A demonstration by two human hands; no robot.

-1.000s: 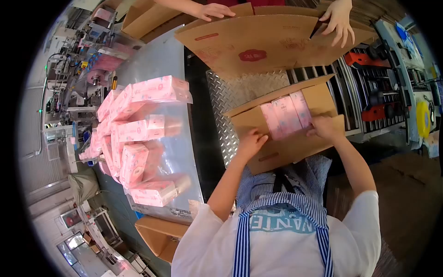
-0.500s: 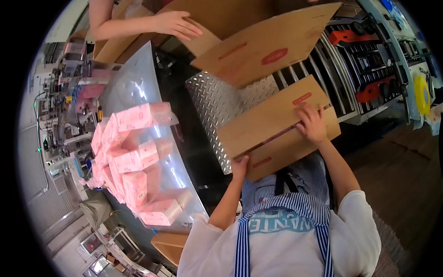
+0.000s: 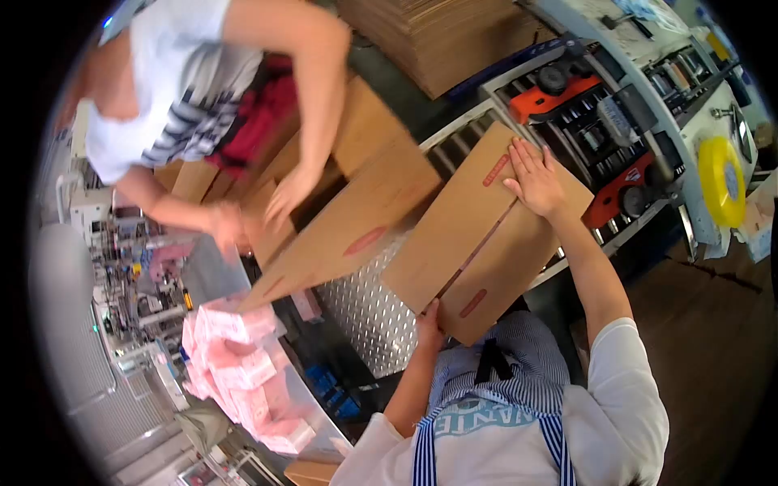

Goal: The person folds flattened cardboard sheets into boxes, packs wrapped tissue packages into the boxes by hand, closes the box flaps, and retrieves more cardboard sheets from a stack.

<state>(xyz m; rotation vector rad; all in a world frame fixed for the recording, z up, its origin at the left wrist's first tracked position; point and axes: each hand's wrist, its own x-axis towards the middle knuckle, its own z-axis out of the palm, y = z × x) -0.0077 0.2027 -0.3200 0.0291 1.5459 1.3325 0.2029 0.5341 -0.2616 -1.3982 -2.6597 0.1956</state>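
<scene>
Closing up a carton, by the look of it: holding the two top flaps down, nearly edge to edge, over a narrow gap. Pressing the far part of the top with the right hand, palm down, fingers extended, grasping nothing. Steadying the near-left corner with the left hand, showing the thumb at the end of the gap; hiding the other fingers, so cannot tell whether gripping tight or just bracing. Resting the carton partly over the rollers, beside the right edge of the ridged metal plate, just short of the orange-sided machine. Probably calling next for keeping both flaps flat and flush, lining the gap up with the machine, and pushing evenly from the near end, without letting a flap spring up or the carton skew. Showing pink packs piled along the right edge of the metal table, and, farther off, another person reaching over a bigger open carton, blurring one hand, so cannot tell that grip.
</scene>
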